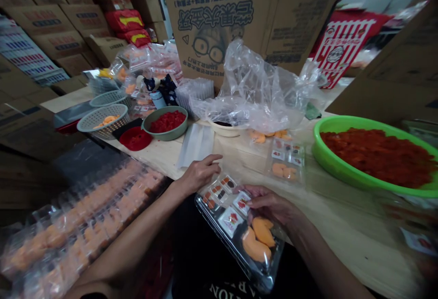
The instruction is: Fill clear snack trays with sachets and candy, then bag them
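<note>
A clear plastic tray [219, 214] lies tilted over my lap at the table's front edge. Orange curved pieces [256, 242] fill its near compartment, two small white printed packets [231, 220] sit in the middle, and small compartments with red-brown and dark contents [219, 192] are at its far end. My right hand [273, 205] grips the tray's right side, its fingers by one packet. Just beyond the far left corner is my left hand [200, 174], index finger stretched out and the other fingers partly bent, with nothing visible in it. Whether it touches the tray is unclear.
A similar filled tray [287, 162] lies on the table [328, 217]. At right stands a green basin [318, 153] of red pieces. Back left are a grey-green bowl [166, 134], red dish [135, 139] and baskets [102, 128]. Packed trays [85, 230] stand in rows at lower left.
</note>
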Demonstrator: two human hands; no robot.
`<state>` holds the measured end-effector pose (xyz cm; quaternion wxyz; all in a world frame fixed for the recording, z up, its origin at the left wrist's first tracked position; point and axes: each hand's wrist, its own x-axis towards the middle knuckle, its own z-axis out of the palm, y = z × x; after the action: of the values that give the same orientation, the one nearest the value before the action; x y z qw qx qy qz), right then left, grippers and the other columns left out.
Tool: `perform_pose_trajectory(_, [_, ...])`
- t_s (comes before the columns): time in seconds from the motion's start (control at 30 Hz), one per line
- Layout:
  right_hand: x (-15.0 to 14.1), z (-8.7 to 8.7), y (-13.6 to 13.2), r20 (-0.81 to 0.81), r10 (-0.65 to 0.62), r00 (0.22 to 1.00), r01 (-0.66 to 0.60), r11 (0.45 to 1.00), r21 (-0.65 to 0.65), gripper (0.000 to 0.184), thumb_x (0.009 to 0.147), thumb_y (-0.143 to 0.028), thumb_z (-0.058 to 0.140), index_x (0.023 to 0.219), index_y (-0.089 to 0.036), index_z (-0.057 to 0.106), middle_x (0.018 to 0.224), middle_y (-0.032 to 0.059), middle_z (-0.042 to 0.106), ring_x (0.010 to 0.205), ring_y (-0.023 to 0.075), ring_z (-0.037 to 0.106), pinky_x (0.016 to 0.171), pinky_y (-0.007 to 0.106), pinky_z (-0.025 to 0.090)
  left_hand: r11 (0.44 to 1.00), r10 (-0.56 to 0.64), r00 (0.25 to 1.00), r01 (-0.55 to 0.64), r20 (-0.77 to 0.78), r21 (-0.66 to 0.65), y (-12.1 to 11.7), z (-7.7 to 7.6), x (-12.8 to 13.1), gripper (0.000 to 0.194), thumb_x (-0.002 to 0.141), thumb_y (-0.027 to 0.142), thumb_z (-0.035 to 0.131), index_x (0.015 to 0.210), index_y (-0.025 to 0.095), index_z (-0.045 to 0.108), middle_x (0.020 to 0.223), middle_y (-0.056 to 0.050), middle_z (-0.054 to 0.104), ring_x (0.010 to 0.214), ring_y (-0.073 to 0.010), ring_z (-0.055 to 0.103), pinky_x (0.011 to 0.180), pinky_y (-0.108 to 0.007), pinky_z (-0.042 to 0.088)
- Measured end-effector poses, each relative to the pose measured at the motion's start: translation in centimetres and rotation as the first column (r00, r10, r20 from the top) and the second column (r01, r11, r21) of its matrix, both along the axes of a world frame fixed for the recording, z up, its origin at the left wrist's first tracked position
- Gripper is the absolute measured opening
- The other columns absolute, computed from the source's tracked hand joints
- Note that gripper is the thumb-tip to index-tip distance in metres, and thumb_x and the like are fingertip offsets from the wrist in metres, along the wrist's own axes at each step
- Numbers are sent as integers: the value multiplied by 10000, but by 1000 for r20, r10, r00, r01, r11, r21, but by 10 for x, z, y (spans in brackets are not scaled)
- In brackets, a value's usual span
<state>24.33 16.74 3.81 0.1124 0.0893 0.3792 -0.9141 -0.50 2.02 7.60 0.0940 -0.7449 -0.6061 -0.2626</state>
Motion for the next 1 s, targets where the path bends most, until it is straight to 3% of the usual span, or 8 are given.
perform_pose_trajectory(0.1, [9,7,2,0,29,1000,-29,999,28,626,768,-237,764,1355,-159,563,808,38,698,653,167,694,577,223,517,1000,9,1000,-9,20,-1,5,3,5,288,926,34,466,1099,158,660,1261,-136,681,1049,-185,727,806,-282,632])
perform_pose_trajectory(0.23, [14,22,2,-8,51,999,-50,998,32,576,756,-231,779,1301,-157,609,837,30,704,633,150,691,583,218,522,991,-47,996,56,75,-124,10,9,16,429,984,104,476,1404,161,538,1404,-164,614,1321,-223,592,1035,-395,578])
perform_pose_trajectory(0.37, [17,17,14,29,-87,996,87,996,5,478,671,-197,804,1126,-123,682,806,24,704,630,122,652,616,219,517,955,-172,973,204,156,-217,7,15,13,578,981,109,501,1534,247,405,1523,-139,513,1444,-224,460,1154,-461,483])
perform_pose_trajectory(0.5, [24,5,27,88,-264,960,257,963,83,466,619,-180,809,1065,-116,690,794,26,707,624,121,637,614,229,503,922,-207,969,239,134,-305,6,14,11,795,882,-24,455,1593,285,280,1598,-102,417,1514,-223,338,1224,-491,389])
perform_pose_trajectory(0.63, [20,2,21,127,-443,887,412,886,213,536,598,-202,813,1108,-137,661,832,22,709,649,135,645,600,240,499,890,-201,978,203,48,-408,13,-5,33,847,858,-62,408,1618,237,185,1655,-120,301,1571,-236,117,1249,-474,345])
perform_pose_trajectory(0.8, [7,-4,6,169,-670,723,604,732,315,1069,606,-193,749,1569,-208,284,700,-30,678,594,171,642,553,248,457,908,-200,977,213,75,-360,18,-35,60,871,901,-42,398,1634,241,22,1678,-161,216,1578,-239,68,1269,-511,286])
perform_pose_trajectory(0.9, [4,-11,4,181,-734,655,653,670,354,1059,576,-182,749,1554,-187,343,642,-28,657,576,175,634,565,254,462,851,-205,946,299,251,-432,12,-27,63,1003,818,-49,479,1631,323,24,1693,-106,189,1574,-248,137,1259,-515,307])
perform_pose_trajectory(1.0, [1,-17,3,172,-797,579,676,587,445,894,607,-219,728,1454,-175,446,647,-13,649,609,201,643,600,292,495,845,-39,932,224,361,-485,3,-14,71,967,866,92,587,1634,316,45,1707,-118,95,1577,-293,113,1254,-557,282])
